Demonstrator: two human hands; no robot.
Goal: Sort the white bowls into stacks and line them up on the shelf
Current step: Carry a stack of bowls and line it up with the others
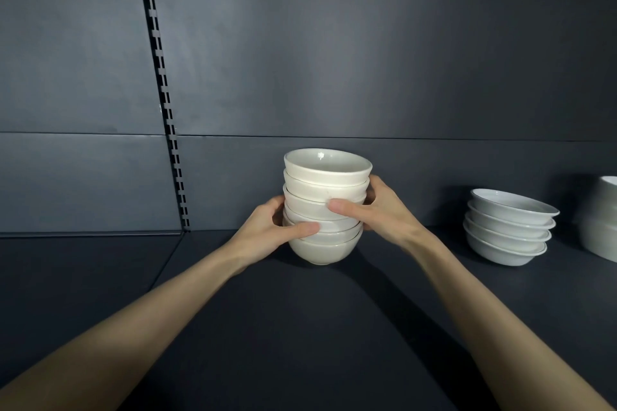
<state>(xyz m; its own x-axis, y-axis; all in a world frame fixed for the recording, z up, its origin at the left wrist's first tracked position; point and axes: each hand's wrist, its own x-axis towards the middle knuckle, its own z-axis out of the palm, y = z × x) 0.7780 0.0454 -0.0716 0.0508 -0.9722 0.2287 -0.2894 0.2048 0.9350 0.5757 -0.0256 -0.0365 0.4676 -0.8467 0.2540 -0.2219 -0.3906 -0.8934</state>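
Observation:
A tall stack of several cream-white bowls (325, 183) stands on the dark shelf (267, 310), near the back wall. My left hand (270, 227) grips the stack's lower left side, thumb across the front. My right hand (374, 208) holds the upper right side, thumb pressed on the middle bowls. The stack leans slightly, its top bowl tilted toward the left. To the right sits a lower stack of several wider, shallow white bowls (509, 227).
At the far right edge a larger pale bowl or pot (601, 220) is partly cut off. A slotted metal upright (163, 90) runs down the dark back panel on the left. A shelf seam (167, 264) lies left of the stack.

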